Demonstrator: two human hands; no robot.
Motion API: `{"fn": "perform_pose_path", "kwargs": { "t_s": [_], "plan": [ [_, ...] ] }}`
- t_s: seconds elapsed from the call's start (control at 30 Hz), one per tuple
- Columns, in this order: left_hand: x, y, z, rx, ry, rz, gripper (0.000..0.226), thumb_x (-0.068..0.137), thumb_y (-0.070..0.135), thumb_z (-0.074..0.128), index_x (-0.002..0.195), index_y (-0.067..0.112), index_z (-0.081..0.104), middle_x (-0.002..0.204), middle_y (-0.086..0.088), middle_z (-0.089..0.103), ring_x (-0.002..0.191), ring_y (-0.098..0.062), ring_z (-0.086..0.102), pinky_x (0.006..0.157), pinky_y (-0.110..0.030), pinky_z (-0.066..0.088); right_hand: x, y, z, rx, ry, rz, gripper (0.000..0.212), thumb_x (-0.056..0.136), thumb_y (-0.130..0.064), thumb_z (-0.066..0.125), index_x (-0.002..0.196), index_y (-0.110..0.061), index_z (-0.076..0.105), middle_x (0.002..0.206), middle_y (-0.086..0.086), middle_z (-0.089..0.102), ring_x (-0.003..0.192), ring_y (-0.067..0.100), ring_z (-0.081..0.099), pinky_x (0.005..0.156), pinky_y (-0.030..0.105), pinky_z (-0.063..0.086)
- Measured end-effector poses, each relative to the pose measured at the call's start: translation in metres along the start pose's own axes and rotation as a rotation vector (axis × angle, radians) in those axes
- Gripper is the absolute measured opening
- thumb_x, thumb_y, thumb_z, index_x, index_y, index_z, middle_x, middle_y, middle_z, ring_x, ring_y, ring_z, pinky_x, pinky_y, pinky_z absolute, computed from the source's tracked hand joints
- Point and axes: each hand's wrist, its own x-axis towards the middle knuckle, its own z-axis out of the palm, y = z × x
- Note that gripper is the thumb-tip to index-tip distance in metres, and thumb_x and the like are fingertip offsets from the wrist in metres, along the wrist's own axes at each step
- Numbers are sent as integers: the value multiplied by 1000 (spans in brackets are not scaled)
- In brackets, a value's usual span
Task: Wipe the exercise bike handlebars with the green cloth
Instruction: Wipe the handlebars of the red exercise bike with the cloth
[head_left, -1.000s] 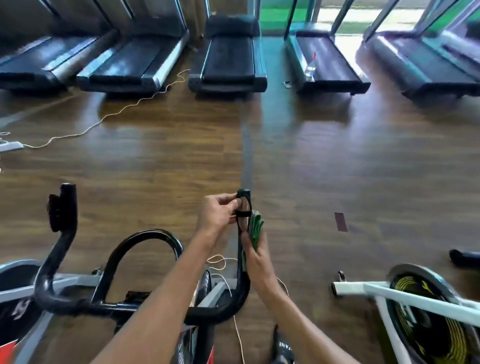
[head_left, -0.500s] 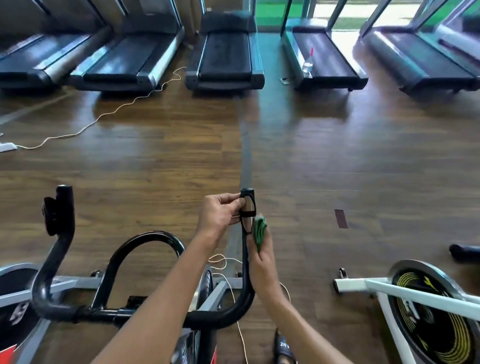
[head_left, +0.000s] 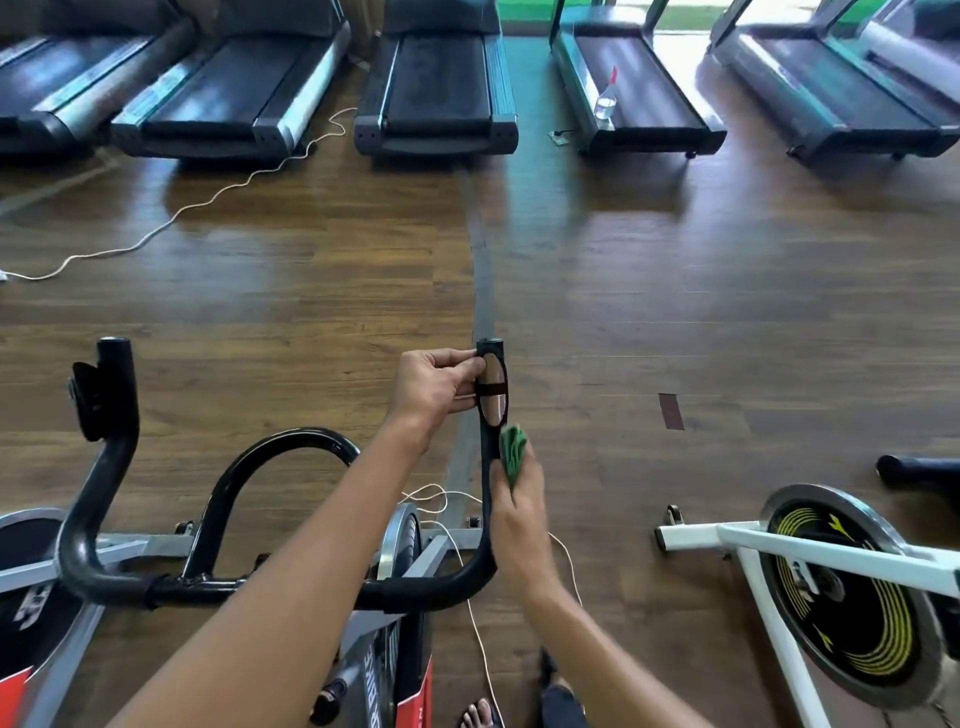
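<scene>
The black handlebars (head_left: 208, 584) of an exercise bike cross the lower half of the head view, with an upright horn at each end. My left hand (head_left: 434, 387) pinches the top of the right horn (head_left: 488, 457) beside its oval metal sensor. My right hand (head_left: 519, 512) holds a folded green cloth (head_left: 513, 451) pressed against the right side of that same horn, just below the sensor. The left horn (head_left: 111, 395) stands free at the far left.
A row of treadmills (head_left: 436, 88) lines the far side of the wooden floor; a bottle (head_left: 605, 104) stands on one. A second bike with a white frame (head_left: 753, 538) and flywheel sits at the right. White cables (head_left: 171, 218) trail across the floor.
My right hand has slid the green cloth down the right horn, from beside the sensor to below it. My left hand has kept its grip at the top.
</scene>
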Motion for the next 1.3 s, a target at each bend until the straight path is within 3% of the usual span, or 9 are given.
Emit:
{"fn": "perform_pose_path", "kwargs": {
  "t_s": [0.17, 0.37, 0.5, 0.6, 0.7, 0.9, 1.03, 1.17, 1.3],
  "plan": [
    [0, -3, 0, 6, 6, 0, 7, 89, 4, 67, 87, 10, 71, 69, -2, 73, 61, -15, 71, 63, -30, 60, -73, -7, -2, 54, -15, 186, 57, 107, -34, 36, 157, -22, 13, 148, -13, 27, 141, 3, 22, 111, 19, 15],
    [-3, -3, 3, 17, 16, 13, 8, 90, 7, 66, 85, 12, 69, 74, -6, 71, 57, -13, 68, 62, -28, 58, 32, -26, 2, -36, -23, 182, 52, 107, -35, 37, 155, -19, 26, 148, 0, 38, 141, 17, 33, 116, 31, 22],
    [-6, -3, 3, 5, 26, 13, 8, 90, 6, 66, 85, 12, 68, 73, -4, 71, 57, -12, 69, 61, -27, 58, -42, -20, 5, 33, 35, 258, 57, 107, -35, 34, 158, -22, 11, 148, -8, 27, 140, 6, 24, 105, 19, 15],
    [-8, -2, 3, -7, 23, 22, 6, 90, 6, 67, 87, 10, 69, 77, -6, 71, 62, -15, 70, 66, -30, 60, -86, -10, 17, 110, 56, 387, 66, 106, -41, 33, 158, -21, -3, 163, -8, 4, 147, 3, 6, 121, 30, 5],
    [-8, -4, 4, 11, 32, 30, 4, 91, 8, 65, 91, 9, 69, 83, -10, 72, 69, -20, 70, 73, -34, 59, -64, -8, 19, 137, 126, 370, 61, 106, -36, 36, 158, -22, 7, 163, -2, 14, 149, 15, 16, 122, 37, 15],
    [-48, -33, -20, 332, 207, 237, 13, 93, 23, 62, 93, 18, 73, 85, 0, 73, 78, -12, 66, 78, -34, 55, -4, -35, -12, -187, 88, -98, 44, 102, -20, 49, 145, -18, 42, 136, 3, 46, 129, 19, 44, 107, 29, 34],
    [-90, -53, -81, 571, 413, 367, 16, 93, 17, 58, 95, 15, 74, 91, 4, 71, 81, -11, 64, 76, -21, 48, -48, -38, -14, -695, -271, -693, 56, 97, -24, 57, 150, -26, 39, 148, 2, 41, 129, 20, 43, 108, 36, 40],
    [-103, -78, -134, 856, 495, 294, 17, 93, 22, 58, 93, 17, 74, 92, -1, 73, 84, -20, 66, 78, -31, 51, -82, -3, 4, -1053, -623, -1102, 66, 88, -19, 66, 149, -29, 43, 156, 2, 38, 133, 28, 44, 110, 39, 35],
    [-112, -100, -149, 1135, 336, 103, 31, 99, 35, 48, 92, 15, 70, 94, -8, 73, 89, -28, 65, 80, -37, 48, -70, 16, 26, -1447, -605, -1300, 69, 88, -16, 49, 154, -26, 33, 161, 2, 30, 141, 32, 39, 115, 43, 29]
  ]
}}
